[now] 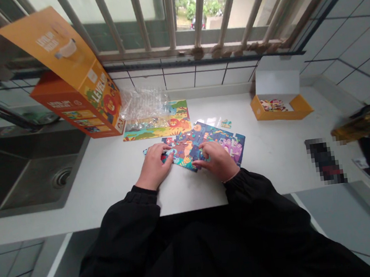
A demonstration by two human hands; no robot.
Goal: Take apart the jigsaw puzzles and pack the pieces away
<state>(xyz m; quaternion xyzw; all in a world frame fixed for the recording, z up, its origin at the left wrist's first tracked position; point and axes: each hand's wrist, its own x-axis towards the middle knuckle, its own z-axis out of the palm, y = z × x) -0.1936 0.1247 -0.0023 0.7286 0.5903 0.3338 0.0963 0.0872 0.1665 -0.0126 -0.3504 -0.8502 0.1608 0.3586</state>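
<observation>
A partly joined jigsaw puzzle [188, 149] with dark blue, brown and purple pictures lies tilted on the white counter. Over its left end, my left hand [156, 163] has its fingers curled and its thumb against the edge. My right hand [220, 159] rests on the middle of the puzzle, thumb and forefinger closed around a dark blue part; whether that part is a separate piece I cannot tell. Just beyond the puzzle lies a small loose puzzle piece [226, 124]. A bright picture sheet with animals [179, 121] lies behind, partly under clear bubble wrap [143, 103].
An open orange puzzle box [83, 106] stands at the back left, beside the sink [73, 159]. At the back right, a small open box [281, 111] holds loose pieces. A blurred dark object [326, 161] and a bottle [355, 126] are on the right. Window bars rise behind.
</observation>
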